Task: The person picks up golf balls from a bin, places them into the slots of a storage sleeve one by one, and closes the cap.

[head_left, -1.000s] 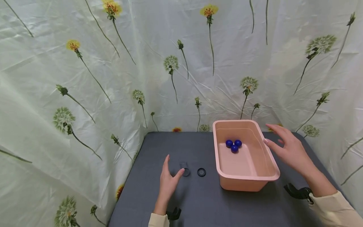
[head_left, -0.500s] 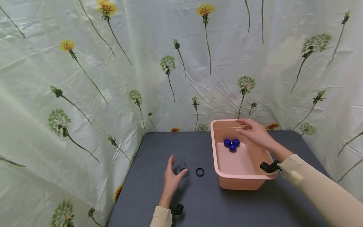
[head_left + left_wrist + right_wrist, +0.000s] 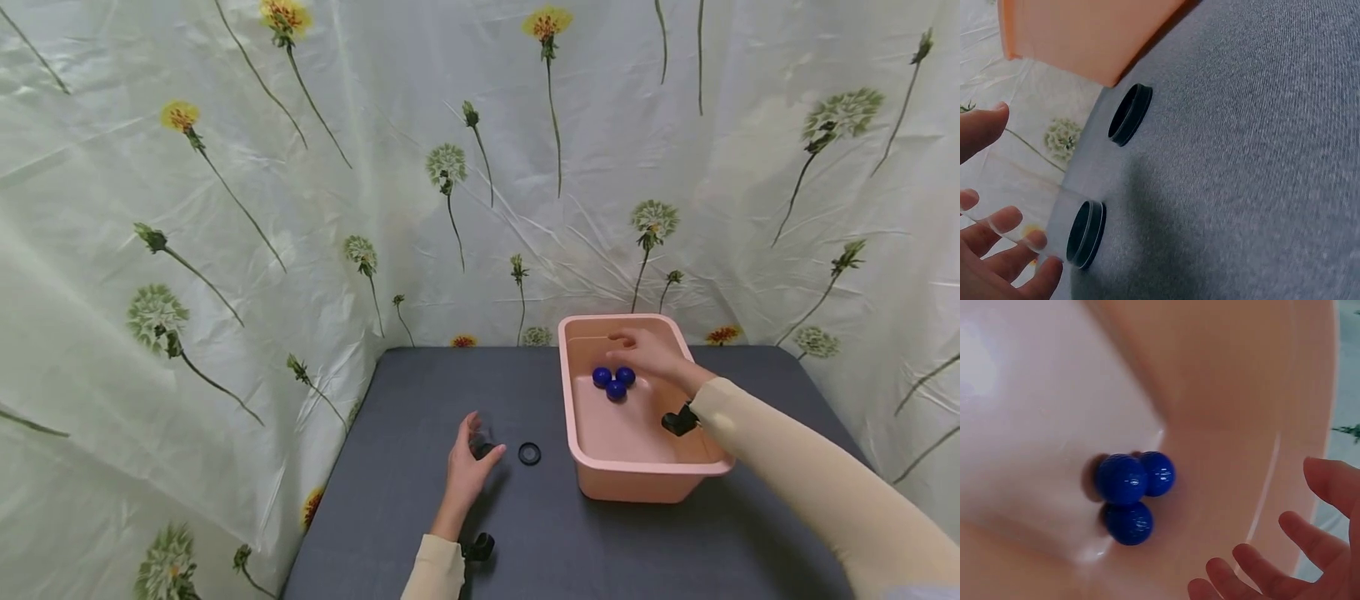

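My left hand (image 3: pixel 467 477) is at a clear cylindrical container with a black base (image 3: pixel 1086 235), which stands on the dark table. In the left wrist view the fingers show through the clear wall, and the thumb (image 3: pixel 984 130) stays apart from it. A round black cap (image 3: pixel 529 453) lies to the container's right. Inside the pink plastic tub (image 3: pixel 570 404), three shiny blue balls (image 3: pixel 1121 479) sit clustered near a corner. Over them reaches my right hand (image 3: pixel 649 355), fingers loosely spread and holding nothing; the balls lie just below its fingertips in the head view.
The tub stands at the right of the dark grey tabletop (image 3: pixel 442 383), its raised walls around my right hand. Behind and left of the table hangs a pale curtain (image 3: pixel 315 208) with a dandelion print. A black strap mount (image 3: pixel 478 547) sits at my left wrist.
My right hand has moved left from beyond the tub's right rim and down into the tub. My left hand has shifted slightly right, around the clear container.
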The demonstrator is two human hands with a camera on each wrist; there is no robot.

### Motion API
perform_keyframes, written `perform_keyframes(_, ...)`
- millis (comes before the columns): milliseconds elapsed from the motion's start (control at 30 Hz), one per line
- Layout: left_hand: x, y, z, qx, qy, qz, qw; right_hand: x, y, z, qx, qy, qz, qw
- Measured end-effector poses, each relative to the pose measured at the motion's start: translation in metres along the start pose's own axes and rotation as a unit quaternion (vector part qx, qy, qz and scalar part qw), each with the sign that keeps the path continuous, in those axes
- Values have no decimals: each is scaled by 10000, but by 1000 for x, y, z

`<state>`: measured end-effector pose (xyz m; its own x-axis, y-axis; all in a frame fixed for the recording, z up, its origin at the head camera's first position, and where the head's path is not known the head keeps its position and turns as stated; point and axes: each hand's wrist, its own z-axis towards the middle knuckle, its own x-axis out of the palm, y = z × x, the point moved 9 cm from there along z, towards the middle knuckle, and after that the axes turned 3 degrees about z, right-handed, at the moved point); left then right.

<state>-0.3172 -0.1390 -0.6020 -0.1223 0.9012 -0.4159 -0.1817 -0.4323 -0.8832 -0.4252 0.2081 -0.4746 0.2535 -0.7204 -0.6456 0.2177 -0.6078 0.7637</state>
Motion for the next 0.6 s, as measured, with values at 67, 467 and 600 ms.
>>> perform_keyframes(67,1,0,1,-32,21,-37,10000,4,-8,4,134,75,-151,9998)
perform_keyframes(467,2,8,5,-36,-70,-102,9999,31,-38,11,798,804,-813,9902)
perform_keyframes(600,3,9,4,-20,-17,-75,10000,36,-48,10,690,857,-855,9902)
